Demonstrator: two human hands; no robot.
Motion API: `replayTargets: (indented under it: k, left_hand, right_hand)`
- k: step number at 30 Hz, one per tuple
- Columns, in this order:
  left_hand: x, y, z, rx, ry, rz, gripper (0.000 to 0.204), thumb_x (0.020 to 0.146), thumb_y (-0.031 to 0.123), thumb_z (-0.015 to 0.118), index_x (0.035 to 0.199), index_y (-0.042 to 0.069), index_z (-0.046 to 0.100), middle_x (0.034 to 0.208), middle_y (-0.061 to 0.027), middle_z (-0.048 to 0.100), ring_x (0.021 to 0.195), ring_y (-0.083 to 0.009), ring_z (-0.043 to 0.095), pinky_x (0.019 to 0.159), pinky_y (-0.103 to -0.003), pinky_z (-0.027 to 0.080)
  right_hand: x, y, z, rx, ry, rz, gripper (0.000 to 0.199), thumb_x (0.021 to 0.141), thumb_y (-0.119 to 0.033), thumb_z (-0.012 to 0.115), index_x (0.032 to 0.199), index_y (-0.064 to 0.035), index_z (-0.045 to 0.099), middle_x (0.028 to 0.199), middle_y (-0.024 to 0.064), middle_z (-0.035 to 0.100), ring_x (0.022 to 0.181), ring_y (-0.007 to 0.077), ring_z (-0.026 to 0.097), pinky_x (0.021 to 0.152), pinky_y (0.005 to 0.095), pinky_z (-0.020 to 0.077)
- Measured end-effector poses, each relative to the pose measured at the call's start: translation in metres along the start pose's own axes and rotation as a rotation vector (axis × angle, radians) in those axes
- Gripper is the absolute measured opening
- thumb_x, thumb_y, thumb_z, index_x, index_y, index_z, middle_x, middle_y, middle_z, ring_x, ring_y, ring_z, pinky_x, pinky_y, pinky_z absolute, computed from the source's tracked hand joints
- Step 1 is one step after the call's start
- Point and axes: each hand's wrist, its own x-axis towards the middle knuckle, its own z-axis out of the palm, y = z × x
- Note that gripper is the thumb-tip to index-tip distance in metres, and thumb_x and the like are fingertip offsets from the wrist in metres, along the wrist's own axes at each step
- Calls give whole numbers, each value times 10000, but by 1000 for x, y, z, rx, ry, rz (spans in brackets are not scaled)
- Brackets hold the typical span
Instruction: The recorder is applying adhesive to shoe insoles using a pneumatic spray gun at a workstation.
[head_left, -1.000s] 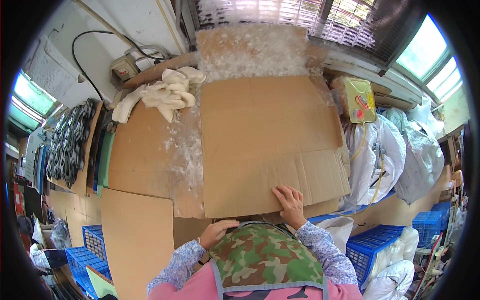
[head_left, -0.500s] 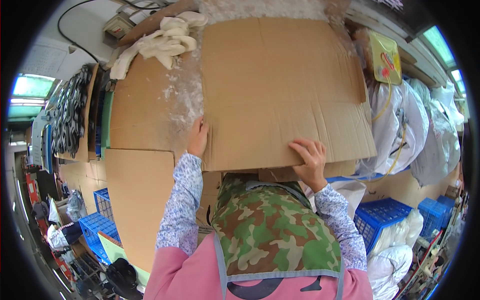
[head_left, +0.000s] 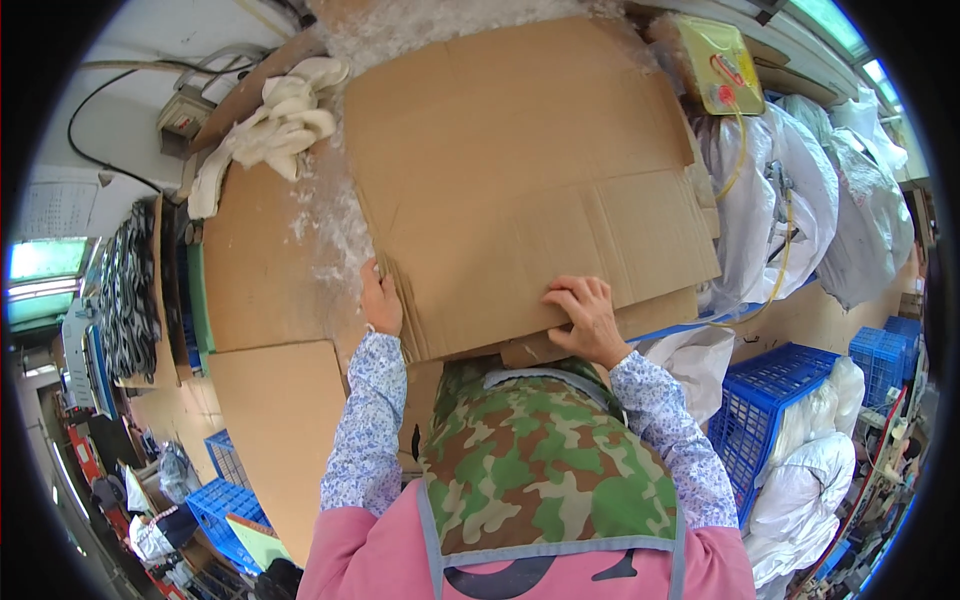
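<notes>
Head view: a large brown cardboard sheet [head_left: 510, 170] lies at the middle of a worktable surface [head_left: 262, 275], its near edge just in front of the person's camouflage apron [head_left: 550, 470]. The left hand [head_left: 382, 300] is half-curled against the sheet's left edge, beside a creased, buckled strip; I cannot tell how firmly it grips. The right hand [head_left: 590, 315] rests at the near edge, fingers bent on top and slightly parted; whether the thumb pinches underneath, I cannot tell. White fluff [head_left: 325, 220] is scattered left of the sheet, near a heap of white glove-like pieces [head_left: 285, 115]. As for writing, a paper sheet [head_left: 58, 208] on the left wall carries rows of marks too small to read, and dark print [head_left: 500, 578] on the pink garment [head_left: 370, 555] is partly covered by the apron. A yellow tin [head_left: 718, 50] stands beyond the cardboard's right side
</notes>
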Motion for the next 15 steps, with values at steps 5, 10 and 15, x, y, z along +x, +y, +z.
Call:
replayTargets:
  k: [5, 10, 15]
  left_hand:
    - [2, -26, -3, 19, 43, 50, 442, 869, -11, 530, 1304, 17, 457, 953, -210, 590, 855, -363, 591, 779, -434, 468]
    - [47, 5, 16, 54, 71, 85, 617, 817, -6, 551, 1408, -20, 378, 1312, -240, 434, 1182, -412, 456, 985, -447, 404]
    - [162, 0, 12, -6, 118, 132, 656, 821, 25, 573, 1435, -24, 347, 1310, -238, 458, 1219, -402, 443, 1045, -441, 371]
  right_hand:
    - [10, 3, 4, 141, -180, 51, 397, 668, -229, 785, 1025, -145, 633, 1136, 37, 564, 1063, 261, 511, 939, 417, 374]
    - [64, 39, 3, -86, -58, 67, 634, 740, -281, 773, 1299, -117, 522, 1359, 98, 459, 1278, 318, 403, 1042, 472, 319]
    - [168, 65, 38, -252, -49, 141, 779, 840, -438, 685, 1470, -124, 352, 1563, 103, 232, 1463, 333, 159, 1160, 588, 135]
